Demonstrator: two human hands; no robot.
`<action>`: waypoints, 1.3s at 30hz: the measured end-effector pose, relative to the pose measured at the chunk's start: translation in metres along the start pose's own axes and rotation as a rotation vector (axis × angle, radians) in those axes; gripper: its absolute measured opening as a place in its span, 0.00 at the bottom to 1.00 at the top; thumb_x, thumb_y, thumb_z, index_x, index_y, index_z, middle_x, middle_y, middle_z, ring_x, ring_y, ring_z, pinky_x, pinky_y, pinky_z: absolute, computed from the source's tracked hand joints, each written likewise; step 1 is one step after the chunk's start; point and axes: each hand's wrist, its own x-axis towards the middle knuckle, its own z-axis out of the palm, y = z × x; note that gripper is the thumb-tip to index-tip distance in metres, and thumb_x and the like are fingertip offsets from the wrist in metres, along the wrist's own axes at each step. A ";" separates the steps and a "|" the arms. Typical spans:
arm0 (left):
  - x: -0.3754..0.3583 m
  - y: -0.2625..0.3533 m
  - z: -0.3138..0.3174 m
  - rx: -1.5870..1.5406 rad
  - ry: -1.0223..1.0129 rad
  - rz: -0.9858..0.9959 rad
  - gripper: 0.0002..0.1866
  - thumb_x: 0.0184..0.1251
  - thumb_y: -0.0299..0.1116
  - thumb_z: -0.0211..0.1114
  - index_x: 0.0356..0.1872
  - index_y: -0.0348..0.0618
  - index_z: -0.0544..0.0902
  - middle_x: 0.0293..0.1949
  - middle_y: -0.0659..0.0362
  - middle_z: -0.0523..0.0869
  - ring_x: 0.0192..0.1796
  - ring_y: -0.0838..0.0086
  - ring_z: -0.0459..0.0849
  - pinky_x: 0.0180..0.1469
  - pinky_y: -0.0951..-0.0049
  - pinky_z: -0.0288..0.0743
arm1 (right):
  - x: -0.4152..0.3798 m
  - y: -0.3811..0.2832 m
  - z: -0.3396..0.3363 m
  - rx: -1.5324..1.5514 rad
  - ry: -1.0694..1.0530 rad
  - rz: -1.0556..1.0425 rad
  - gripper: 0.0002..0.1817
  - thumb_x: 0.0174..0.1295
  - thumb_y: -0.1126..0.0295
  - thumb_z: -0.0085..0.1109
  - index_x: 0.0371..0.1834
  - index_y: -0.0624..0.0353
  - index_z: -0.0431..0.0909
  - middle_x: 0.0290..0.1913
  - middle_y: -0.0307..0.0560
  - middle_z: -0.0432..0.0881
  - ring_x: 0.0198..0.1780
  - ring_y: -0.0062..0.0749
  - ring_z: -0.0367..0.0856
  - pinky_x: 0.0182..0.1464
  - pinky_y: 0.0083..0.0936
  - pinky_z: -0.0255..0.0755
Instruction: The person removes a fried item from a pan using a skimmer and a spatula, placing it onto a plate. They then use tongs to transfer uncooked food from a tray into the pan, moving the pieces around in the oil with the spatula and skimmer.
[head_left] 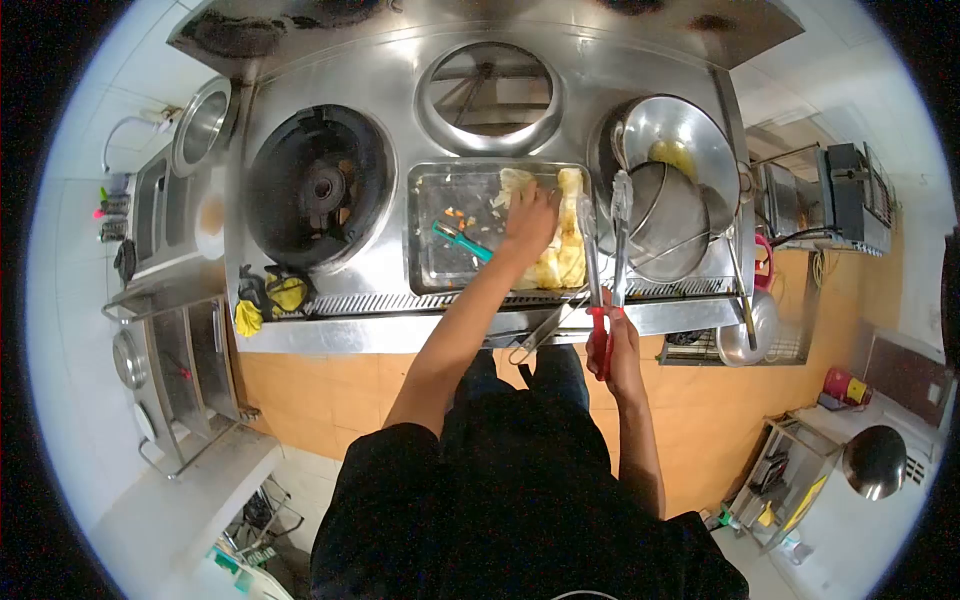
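Note:
My left hand (533,220) reaches into a rectangular metal tray (415,235), its fingers bent round a pale, crumpled piece of food (513,184). Along the tray's right side lie yellowish pieces of food (570,235). A teal-handled tool (462,241) rests in the tray, its right end beside my left forearm. In front of the counter's edge, my right hand (621,352) is closed on the red handles of metal tongs (620,235). The tongs point away from me, with their arms apart and nothing seen between them.
A black burner (322,188) is left of the tray, and a round opening (490,90) lies behind it. To the right are a metal wok (695,125) and a mesh strainer (668,225). Yellow and black gloves (284,292) lie at the counter's front left.

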 end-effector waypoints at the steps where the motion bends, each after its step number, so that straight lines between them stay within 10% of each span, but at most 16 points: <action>1: 0.005 -0.001 0.003 0.030 -0.107 0.003 0.21 0.62 0.32 0.62 0.57 0.42 0.80 0.58 0.55 0.80 0.64 0.57 0.71 0.62 0.51 0.64 | 0.000 -0.003 -0.005 -0.004 -0.010 0.007 0.30 0.76 0.42 0.42 0.63 0.57 0.72 0.18 0.37 0.70 0.13 0.18 0.63 0.15 0.18 0.57; 11: 0.023 0.021 -0.015 0.297 -0.447 -0.109 0.23 0.61 0.39 0.66 0.57 0.42 0.81 0.61 0.59 0.80 0.67 0.62 0.69 0.64 0.53 0.61 | 0.012 -0.020 -0.049 -0.056 -0.188 -0.021 0.30 0.76 0.42 0.42 0.54 0.61 0.74 0.18 0.41 0.72 0.14 0.22 0.67 0.16 0.22 0.61; 18: 0.007 0.027 -0.022 0.101 -0.236 -0.255 0.24 0.57 0.34 0.70 0.58 0.46 0.81 0.62 0.58 0.80 0.69 0.58 0.68 0.66 0.48 0.62 | 0.018 -0.029 -0.078 -0.018 -0.264 -0.023 0.27 0.75 0.44 0.45 0.55 0.58 0.73 0.20 0.40 0.73 0.19 0.22 0.71 0.19 0.20 0.64; 29: -0.052 0.001 0.007 -0.377 0.255 -0.522 0.07 0.60 0.34 0.72 0.39 0.48 0.89 0.33 0.56 0.91 0.33 0.59 0.89 0.37 0.63 0.82 | 0.026 -0.027 -0.082 -0.083 -0.276 0.026 0.28 0.75 0.43 0.44 0.55 0.59 0.74 0.18 0.41 0.72 0.13 0.22 0.66 0.16 0.20 0.62; 33: -0.059 0.016 -0.015 -0.384 0.025 -0.725 0.09 0.55 0.34 0.75 0.35 0.45 0.89 0.37 0.59 0.91 0.39 0.62 0.89 0.43 0.63 0.83 | 0.030 -0.029 -0.087 -0.096 -0.315 0.062 0.27 0.76 0.44 0.44 0.54 0.59 0.73 0.21 0.39 0.73 0.18 0.20 0.71 0.17 0.19 0.64; 39: -0.078 0.050 -0.030 0.004 -0.089 -0.357 0.16 0.60 0.38 0.70 0.50 0.52 0.86 0.54 0.56 0.83 0.60 0.55 0.75 0.57 0.50 0.70 | 0.030 -0.027 -0.079 -0.094 -0.292 0.034 0.27 0.76 0.44 0.44 0.54 0.59 0.73 0.21 0.38 0.73 0.18 0.19 0.70 0.17 0.19 0.64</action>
